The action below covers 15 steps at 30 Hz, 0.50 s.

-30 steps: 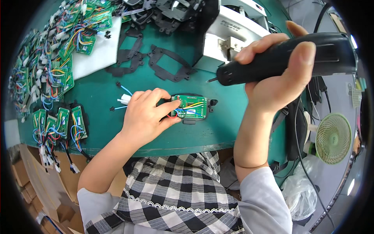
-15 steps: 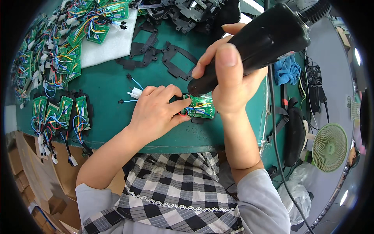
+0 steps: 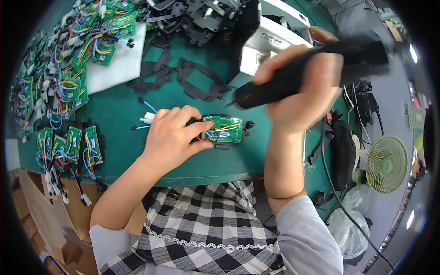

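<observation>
My left hand [image 3: 170, 137] steadies a green circuit board [image 3: 230, 130] on the bench, thumb and fingertips closed on its left end. The board sits on a black plastic frame, part of which shows at its right end and lower edge. Yellow, blue and red wires cross the board; a white connector [image 3: 147, 118] and blue leads stick out left of the hand. In my right hand [image 3: 298, 110], blurred by motion, is a black electric screwdriver [image 3: 270, 90]. Its bit points down-left, above and apart from the board.
Wired boards [image 3: 68, 82] pile up at the far left beside white foam [image 3: 119, 64]. Several board assemblies [image 3: 73, 143] lie nearer. Black plastic frames [image 3: 199, 80] are behind my left hand, a white machine [image 3: 275, 43] at the back. A cable [image 3: 337, 197] and green fan [image 3: 386, 164] are at right.
My right hand has swung the screwdriver right, lifting its tip away from the board. The white machine at the back shows more. The left hand still holds the board.
</observation>
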Motion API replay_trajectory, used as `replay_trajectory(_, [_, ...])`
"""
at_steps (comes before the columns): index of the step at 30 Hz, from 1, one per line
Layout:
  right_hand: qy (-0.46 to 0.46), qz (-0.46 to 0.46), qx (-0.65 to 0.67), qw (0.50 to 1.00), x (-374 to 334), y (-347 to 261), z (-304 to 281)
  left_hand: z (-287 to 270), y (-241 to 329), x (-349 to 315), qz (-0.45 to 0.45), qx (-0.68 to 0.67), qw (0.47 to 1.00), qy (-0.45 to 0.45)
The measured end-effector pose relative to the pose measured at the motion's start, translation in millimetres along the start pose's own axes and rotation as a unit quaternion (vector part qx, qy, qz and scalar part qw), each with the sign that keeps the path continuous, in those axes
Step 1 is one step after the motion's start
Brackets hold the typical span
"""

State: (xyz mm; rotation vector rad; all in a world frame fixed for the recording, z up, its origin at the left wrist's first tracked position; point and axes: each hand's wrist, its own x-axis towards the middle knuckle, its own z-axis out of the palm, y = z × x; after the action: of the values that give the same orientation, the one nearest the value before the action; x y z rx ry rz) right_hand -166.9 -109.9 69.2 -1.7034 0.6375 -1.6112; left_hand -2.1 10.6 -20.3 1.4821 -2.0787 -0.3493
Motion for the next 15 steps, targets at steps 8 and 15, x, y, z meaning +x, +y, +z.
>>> replay_trajectory(8, [0.097, -0.099, -0.06, 0.988, 39.7, -11.7, -42.1, 0.3, -6.3, 3.4, 0.017, -0.015, 1.0, -0.01])
replay_trajectory(15, [0.082, -0.088, -0.082, 0.989, 30.5, -3.2, -31.1, 0.3, -5.8, 2.8, 0.022, -0.023, 1.0, -0.001])
